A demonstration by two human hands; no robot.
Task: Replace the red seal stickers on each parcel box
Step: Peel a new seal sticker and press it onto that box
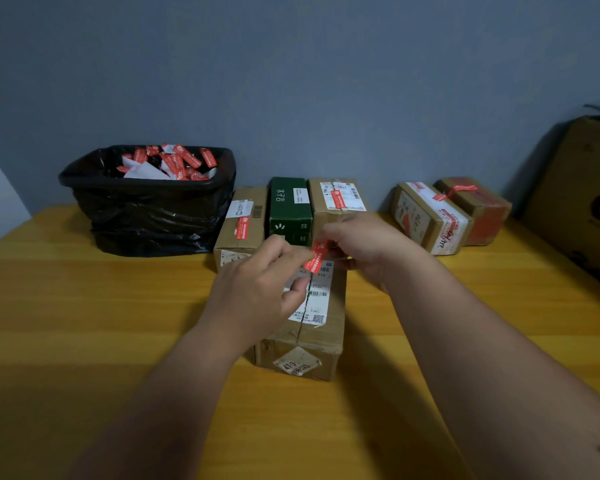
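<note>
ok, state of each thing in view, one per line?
red seal sticker: pinched between both hands, above the box
front parcel box: flaps shut, top seam unsealed
left hand: fingers on sticker
right hand: fingers on sticker
bin: full of used stickers
green box: no red sticker visible

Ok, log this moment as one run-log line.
step: sealing near box | left hand: pinches red sticker | right hand: pinches red sticker | bin: discarded stickers inside
</note>
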